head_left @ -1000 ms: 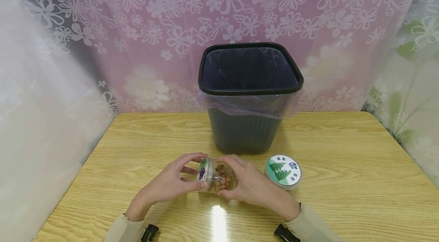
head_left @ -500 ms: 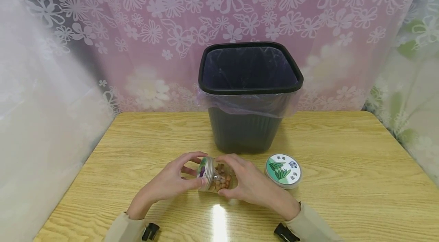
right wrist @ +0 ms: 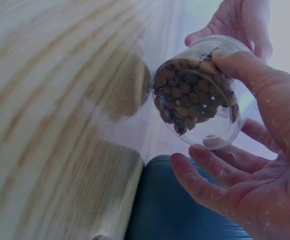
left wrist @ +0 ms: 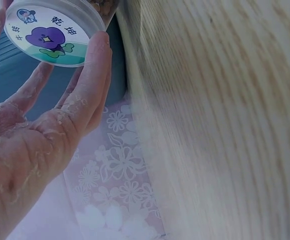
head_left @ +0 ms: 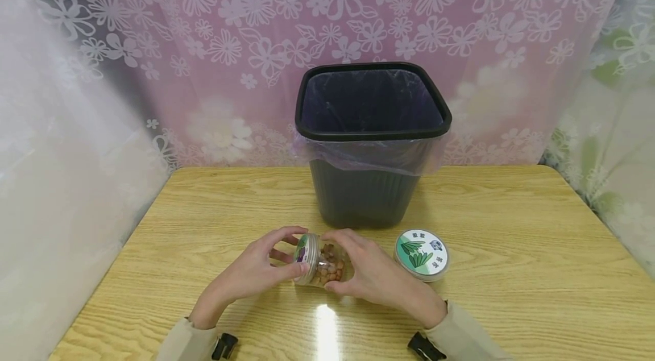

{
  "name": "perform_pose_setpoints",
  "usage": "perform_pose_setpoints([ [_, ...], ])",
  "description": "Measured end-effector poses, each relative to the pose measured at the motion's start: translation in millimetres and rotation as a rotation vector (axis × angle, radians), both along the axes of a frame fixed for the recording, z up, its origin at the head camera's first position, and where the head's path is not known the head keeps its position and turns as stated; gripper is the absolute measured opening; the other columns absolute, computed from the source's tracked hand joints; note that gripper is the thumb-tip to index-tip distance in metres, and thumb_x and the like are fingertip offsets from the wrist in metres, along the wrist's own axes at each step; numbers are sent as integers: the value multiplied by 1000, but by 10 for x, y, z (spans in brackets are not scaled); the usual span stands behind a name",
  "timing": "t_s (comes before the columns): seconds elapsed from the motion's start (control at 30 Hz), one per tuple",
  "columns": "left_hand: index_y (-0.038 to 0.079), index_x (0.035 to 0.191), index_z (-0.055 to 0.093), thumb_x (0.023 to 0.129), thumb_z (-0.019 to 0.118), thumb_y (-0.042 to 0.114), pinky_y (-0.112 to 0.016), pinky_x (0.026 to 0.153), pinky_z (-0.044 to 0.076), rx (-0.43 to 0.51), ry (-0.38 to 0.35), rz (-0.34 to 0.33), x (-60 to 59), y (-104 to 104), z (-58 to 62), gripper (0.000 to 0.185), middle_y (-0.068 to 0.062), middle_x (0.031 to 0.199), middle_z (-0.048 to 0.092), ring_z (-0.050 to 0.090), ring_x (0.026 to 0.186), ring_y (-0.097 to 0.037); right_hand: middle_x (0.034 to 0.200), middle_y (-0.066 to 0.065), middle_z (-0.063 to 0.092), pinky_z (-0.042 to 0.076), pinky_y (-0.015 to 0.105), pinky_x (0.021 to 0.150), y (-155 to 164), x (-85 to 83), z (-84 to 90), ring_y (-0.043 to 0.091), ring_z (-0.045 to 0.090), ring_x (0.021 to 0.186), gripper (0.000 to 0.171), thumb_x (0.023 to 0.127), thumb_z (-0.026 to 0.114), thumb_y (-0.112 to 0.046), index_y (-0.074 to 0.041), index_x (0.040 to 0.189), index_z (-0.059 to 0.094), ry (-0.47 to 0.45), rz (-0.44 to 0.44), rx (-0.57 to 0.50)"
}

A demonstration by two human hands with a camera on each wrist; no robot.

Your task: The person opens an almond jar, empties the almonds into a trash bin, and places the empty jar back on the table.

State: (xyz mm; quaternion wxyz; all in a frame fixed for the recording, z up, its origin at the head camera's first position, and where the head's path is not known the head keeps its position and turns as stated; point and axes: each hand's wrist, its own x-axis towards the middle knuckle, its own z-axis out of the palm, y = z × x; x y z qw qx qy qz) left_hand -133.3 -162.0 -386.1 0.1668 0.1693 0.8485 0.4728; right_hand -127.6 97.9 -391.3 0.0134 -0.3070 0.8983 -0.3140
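Head view: the left hand (head_left: 258, 273) is gripping the lid (head_left: 305, 258) of a clear jar (head_left: 327, 266) of nuts (lying sideways, just above the desk (head_left: 512, 270)), while the right hand (head_left: 370, 276) is curling around its body, near the bin (head_left: 369, 145).

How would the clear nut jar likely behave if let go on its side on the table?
The jar is round and held sideways, so it would probably roll. Its smooth clear wall may be slippery. It looks partly filled with nuts, so they would likely shift.

The lid (head_left: 305, 257) has tilted slightly (turned by the left hand (head_left: 254, 273)) on the jar (head_left: 327, 268).
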Motion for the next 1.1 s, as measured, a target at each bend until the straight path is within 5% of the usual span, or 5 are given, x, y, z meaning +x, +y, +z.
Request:
perform_pose_setpoints([
  [1.1,31,146,52,95,70,45,-34,71,59,-43,3,37,33,27,-2,57,-13,133,60,69,98,-21,140,4,61,55,44,103,-10,8,12,24,63,126,75,80,88,-34,-18,144,52,-15,1,1],
])
